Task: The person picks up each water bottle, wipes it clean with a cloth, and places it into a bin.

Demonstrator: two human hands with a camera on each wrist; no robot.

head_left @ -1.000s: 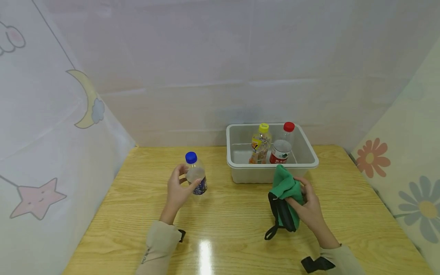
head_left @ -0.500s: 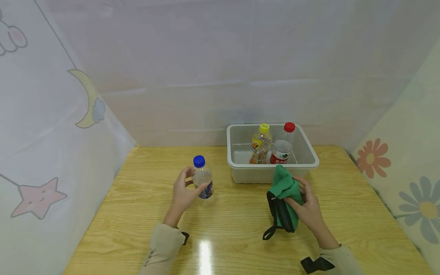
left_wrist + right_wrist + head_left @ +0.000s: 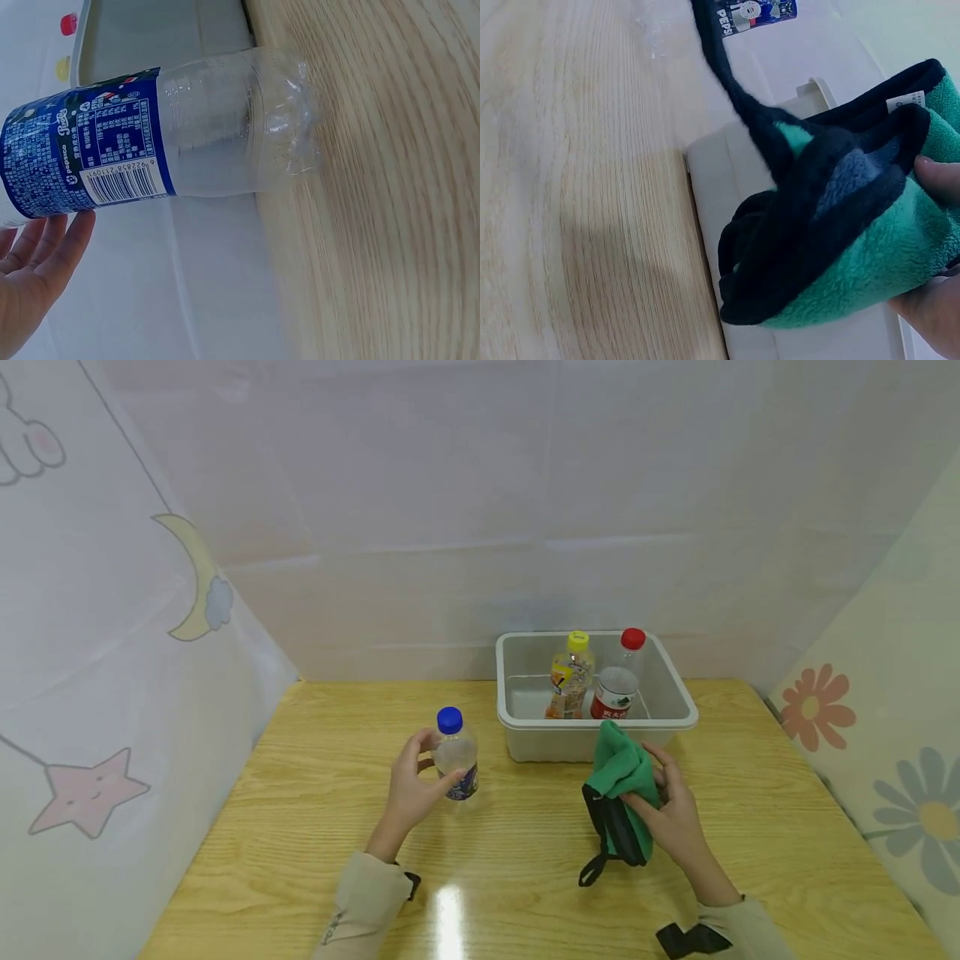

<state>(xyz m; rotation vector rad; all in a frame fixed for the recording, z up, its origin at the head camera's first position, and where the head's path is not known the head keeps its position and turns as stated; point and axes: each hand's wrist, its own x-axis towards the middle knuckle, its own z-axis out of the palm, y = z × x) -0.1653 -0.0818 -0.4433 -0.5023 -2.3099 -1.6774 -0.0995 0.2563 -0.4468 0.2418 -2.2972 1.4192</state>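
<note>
My left hand (image 3: 416, 787) grips a clear plastic bottle (image 3: 457, 752) around its middle, thumb in front. It has a blue cap and a dark blue label, printed "pepsico" in the left wrist view, where the bottle's base (image 3: 289, 120) appears close to the tabletop; I cannot tell if it touches. My right hand (image 3: 675, 810) pinches a folded green cloth (image 3: 626, 772) with black edging and a hanging loop, held in front of the bin. In the right wrist view the cloth (image 3: 877, 247) looks fleecy, with a grey-blue patch inside its fold.
A pale grey plastic bin (image 3: 540, 739) stands at the back right of the wooden table (image 3: 315, 827). Inside it are a yellow-capped bottle (image 3: 572, 681) and a red-capped bottle (image 3: 617, 685). White sheets (image 3: 420, 527) hang behind and at both sides.
My left hand has carried the blue-capped bottle to the right and slightly nearer to me. The right hand and the green cloth have stayed almost in place.
</note>
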